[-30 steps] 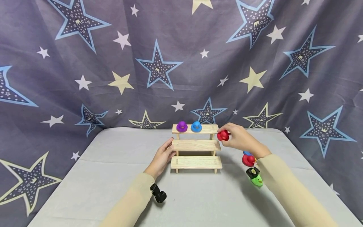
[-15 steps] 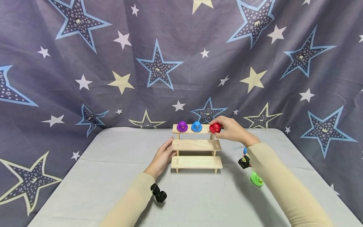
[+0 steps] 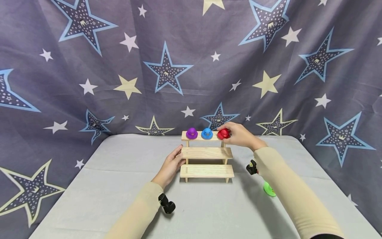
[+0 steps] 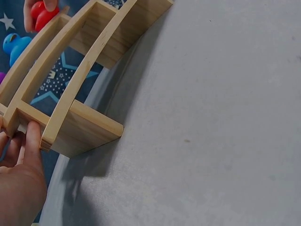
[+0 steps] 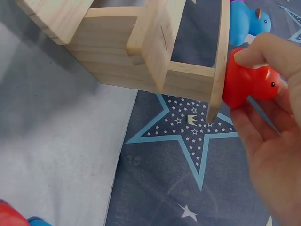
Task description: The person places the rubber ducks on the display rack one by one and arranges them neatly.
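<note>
A three-tier wooden display shelf (image 3: 207,153) stands on the table. On its top step a purple rubber duck (image 3: 191,133) and a blue rubber duck (image 3: 207,133) sit side by side. My right hand (image 3: 240,135) pinches a red rubber duck (image 3: 223,134) between thumb and fingers at that step's right end. In the right wrist view, the duck (image 5: 249,77) touches the step, with my thumb on its back. My left hand (image 3: 169,167) holds the shelf's left side near the middle step, seen close up in the left wrist view; some fingertips are hidden behind the wood.
A green rubber duck (image 3: 269,189) sits on the grey table (image 3: 125,199), partly behind my right sleeve. Another red duck (image 5: 11,216) and something blue (image 5: 37,221) show at the right wrist view's corner. A starry curtain (image 3: 191,66) hangs behind.
My right hand has carried the red duck left, from beside the shelf onto the top step's right end, close to the blue duck. My left hand has stayed at the shelf's side.
</note>
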The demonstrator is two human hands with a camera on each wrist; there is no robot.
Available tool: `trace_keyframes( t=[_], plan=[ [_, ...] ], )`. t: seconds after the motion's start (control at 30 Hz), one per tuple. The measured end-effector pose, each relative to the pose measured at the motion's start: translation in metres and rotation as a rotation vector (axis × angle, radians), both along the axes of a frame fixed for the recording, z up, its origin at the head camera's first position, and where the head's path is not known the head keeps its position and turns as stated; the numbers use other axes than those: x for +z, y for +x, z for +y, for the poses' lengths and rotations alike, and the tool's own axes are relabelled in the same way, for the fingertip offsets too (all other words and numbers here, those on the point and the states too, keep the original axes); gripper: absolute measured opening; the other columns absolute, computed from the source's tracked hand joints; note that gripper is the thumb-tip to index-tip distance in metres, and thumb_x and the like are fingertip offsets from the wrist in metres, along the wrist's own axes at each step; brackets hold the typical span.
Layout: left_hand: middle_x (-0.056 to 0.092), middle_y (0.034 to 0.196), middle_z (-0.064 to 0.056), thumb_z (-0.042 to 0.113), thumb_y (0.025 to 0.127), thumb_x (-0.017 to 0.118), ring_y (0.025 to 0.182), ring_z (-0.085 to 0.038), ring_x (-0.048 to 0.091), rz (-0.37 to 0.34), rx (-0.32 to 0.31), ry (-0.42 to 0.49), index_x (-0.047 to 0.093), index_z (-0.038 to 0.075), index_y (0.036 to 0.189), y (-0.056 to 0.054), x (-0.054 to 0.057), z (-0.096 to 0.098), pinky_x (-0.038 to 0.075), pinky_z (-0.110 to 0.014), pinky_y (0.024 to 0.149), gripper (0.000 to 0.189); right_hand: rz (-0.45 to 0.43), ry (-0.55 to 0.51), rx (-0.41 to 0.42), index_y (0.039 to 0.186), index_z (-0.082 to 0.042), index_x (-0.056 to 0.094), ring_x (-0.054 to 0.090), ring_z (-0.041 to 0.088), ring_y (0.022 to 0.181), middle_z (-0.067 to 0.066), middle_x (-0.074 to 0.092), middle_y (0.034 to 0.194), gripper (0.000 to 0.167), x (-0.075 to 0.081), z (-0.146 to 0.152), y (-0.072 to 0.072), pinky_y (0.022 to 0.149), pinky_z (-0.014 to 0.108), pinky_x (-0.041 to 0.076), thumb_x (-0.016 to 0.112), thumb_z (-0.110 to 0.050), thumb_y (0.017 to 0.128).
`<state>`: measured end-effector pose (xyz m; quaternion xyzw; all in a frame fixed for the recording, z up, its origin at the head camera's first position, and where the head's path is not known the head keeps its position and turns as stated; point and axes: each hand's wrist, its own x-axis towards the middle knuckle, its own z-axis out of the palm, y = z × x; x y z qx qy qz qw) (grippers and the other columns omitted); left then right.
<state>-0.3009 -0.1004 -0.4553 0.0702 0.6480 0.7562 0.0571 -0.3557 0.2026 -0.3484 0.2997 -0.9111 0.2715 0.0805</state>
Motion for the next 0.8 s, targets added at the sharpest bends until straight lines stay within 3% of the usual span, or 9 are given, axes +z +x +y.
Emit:
trace_keyframes(
  t=[0.53, 0.8],
  plan=[
    [0.027, 0.159, -0.021, 0.006, 0.108, 0.037, 0.142, -0.035, 0.035, 0.002, -0.008, 0.002, 0.024, 0.003, 0.158, 0.0003, 0.0006, -0.0002, 0.037, -0.038, 0.117, 0.052, -0.054, -0.01, -0.026, 0.13, -0.004, 0.066, 0.061, 0.029, 0.106, 0.016, 0.063, 0.127, 0.053, 0.0032, -0.0061, -0.0039, 0.091, 0.042, 0.057, 0.074, -0.003, 0.078],
    [0.027, 0.159, -0.021, 0.007, 0.108, 0.037, 0.142, -0.036, 0.035, -0.005, -0.008, 0.004, 0.024, 0.003, 0.158, -0.0003, 0.0007, -0.0003, 0.037, -0.039, 0.117, 0.052, -0.044, -0.03, -0.011, 0.136, -0.005, 0.061, 0.063, 0.028, 0.105, 0.016, 0.063, 0.126, 0.06, 0.002, -0.0041, -0.005, 0.092, 0.045, 0.057, 0.077, -0.005, 0.078]
  ],
)
